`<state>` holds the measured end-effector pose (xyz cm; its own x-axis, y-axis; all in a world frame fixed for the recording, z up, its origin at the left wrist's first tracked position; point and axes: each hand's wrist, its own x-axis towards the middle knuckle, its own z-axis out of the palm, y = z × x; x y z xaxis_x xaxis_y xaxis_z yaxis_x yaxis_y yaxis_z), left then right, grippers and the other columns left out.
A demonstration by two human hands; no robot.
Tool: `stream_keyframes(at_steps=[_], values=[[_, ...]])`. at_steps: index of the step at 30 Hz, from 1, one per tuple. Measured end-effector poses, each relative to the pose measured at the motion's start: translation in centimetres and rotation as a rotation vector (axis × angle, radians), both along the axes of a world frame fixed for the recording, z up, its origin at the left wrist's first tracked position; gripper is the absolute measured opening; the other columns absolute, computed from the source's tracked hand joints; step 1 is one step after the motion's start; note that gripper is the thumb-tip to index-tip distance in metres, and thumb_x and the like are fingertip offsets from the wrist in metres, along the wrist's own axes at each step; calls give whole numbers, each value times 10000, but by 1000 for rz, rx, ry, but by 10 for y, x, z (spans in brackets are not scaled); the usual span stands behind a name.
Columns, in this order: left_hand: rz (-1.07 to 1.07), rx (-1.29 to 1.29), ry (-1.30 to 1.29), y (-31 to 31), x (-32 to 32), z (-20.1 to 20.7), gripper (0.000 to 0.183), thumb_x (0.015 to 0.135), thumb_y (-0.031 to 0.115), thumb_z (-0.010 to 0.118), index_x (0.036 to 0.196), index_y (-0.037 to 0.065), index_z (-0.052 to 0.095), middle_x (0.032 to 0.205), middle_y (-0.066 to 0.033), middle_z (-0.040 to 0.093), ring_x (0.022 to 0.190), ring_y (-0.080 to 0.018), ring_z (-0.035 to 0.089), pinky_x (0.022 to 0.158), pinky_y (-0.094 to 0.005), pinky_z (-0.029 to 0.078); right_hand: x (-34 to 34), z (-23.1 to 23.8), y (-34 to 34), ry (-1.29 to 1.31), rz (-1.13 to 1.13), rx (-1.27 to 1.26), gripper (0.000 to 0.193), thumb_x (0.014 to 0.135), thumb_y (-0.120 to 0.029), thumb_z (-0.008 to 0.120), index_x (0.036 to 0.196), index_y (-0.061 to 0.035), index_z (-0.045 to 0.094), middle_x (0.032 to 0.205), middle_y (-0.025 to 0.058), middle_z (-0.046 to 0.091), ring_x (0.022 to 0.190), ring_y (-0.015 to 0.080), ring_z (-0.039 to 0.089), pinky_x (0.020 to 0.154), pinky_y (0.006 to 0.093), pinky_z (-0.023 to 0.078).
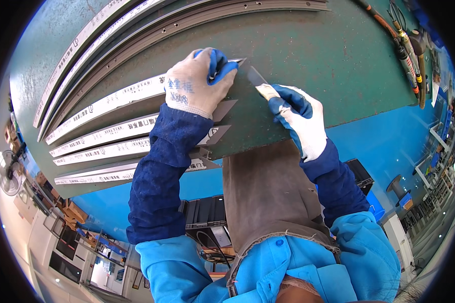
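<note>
My left hand (199, 83), in a white glove with blue fingertips, is closed over the mitred end of a metal profile (129, 97) covered in printed white film. The profile's pointed tip shows just past the fingers, which hide the exact grip. My right hand (301, 113), gloved the same way, is wrapped round the pale handle of a knife (258, 77) with a flat grey blade. Its blade points up and left, a short gap from the profile's tip. Nearer to me lie more film-covered profiles (111, 135), their ends cut at an angle.
Long brown profiles (187, 22) with small holes curve across the far side of the green table (308, 65). Cabled hand tools (404, 50) lie at its right edge. Below the table stand black crates (205, 212). A fan (10, 174) is far left.
</note>
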<state>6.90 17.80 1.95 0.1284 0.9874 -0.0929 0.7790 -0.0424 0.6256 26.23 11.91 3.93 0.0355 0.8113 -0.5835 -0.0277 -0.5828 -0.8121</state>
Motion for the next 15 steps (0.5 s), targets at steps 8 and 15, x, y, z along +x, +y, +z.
stream_keyframes(at_steps=[8, 15], values=[[191, -316, -231, 23, -14, 16, 176, 777, 148, 739, 801, -18, 685, 657, -56, 644, 509, -85, 517, 486, -179, 417, -3, -5, 10, 199, 55, -61, 136, 794, -19, 663, 920, 31, 663, 747, 37, 618, 613, 59, 492, 588, 169, 403], [62, -320, -319, 22, -30, 12, 143, 763, 77, 738, 844, -34, 698, 702, -79, 676, 543, -79, 560, 485, -170, 443, -7, -4, 15, 205, 122, -202, 100, 793, -15, 661, 883, 28, 672, 675, 12, 596, 562, 49, 465, 525, 168, 371]])
